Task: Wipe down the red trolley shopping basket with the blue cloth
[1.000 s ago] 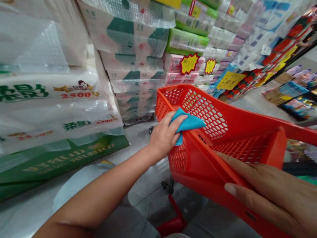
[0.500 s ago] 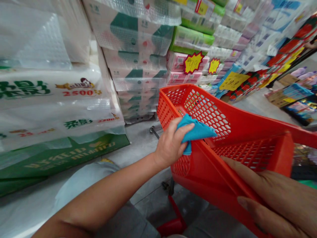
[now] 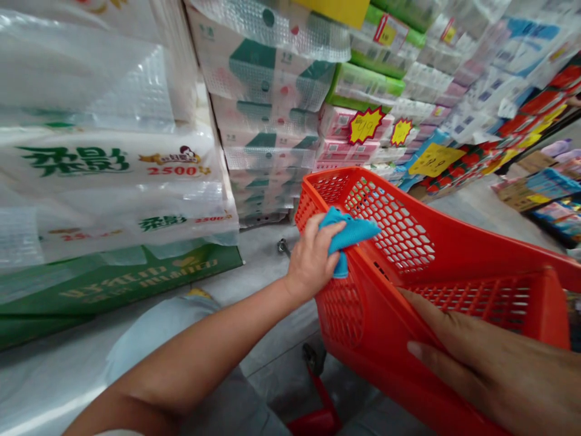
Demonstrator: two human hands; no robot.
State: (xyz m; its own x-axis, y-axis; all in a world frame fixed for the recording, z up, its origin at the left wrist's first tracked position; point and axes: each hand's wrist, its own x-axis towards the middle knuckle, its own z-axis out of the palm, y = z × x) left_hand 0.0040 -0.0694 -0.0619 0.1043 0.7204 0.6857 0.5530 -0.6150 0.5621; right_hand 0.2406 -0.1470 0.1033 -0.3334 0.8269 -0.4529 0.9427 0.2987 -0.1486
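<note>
1. My left hand (image 3: 313, 257) is at about 12 o'clock from my chest, at the end of my arm reaching out from 8 o'clock. It is closed around a blue cloth (image 3: 349, 233), which is bunched under my fingers and folded over the near rim of a red basket (image 3: 385, 318), with one fold hanging down the rim's outer side. My thumb is hidden, so I can't tell exactly how it pinches.
2. My right hand (image 3: 476, 357) lies at about 4 o'clock, spread and flat against the basket's near side. Its fingers (image 3: 420, 350) stretch toward 10 o'clock along the rim. I can't tell whether it is gripping, because the thumb doesn't show.
3. The basket's long axis runs roughly from 11 o'clock to 4 o'clock, tilted across my view. Its far end lies beyond my left hand, and my right hand is nearer its other end. The walls are red plastic mesh.
4. Under the basket, a small caster (image 3: 313, 357) and a red base (image 3: 318, 418) stand on a grey tiled floor (image 3: 276, 378).
5. At 9 to 11 o'clock are a white bale printed in green (image 3: 77, 163), a green carton (image 3: 136, 284) and stacked tissue packs (image 3: 267, 79). At 1 o'clock are star price tags (image 3: 365, 124), and colourful boxed goods (image 3: 547, 188) sit at 2 o'clock.
</note>
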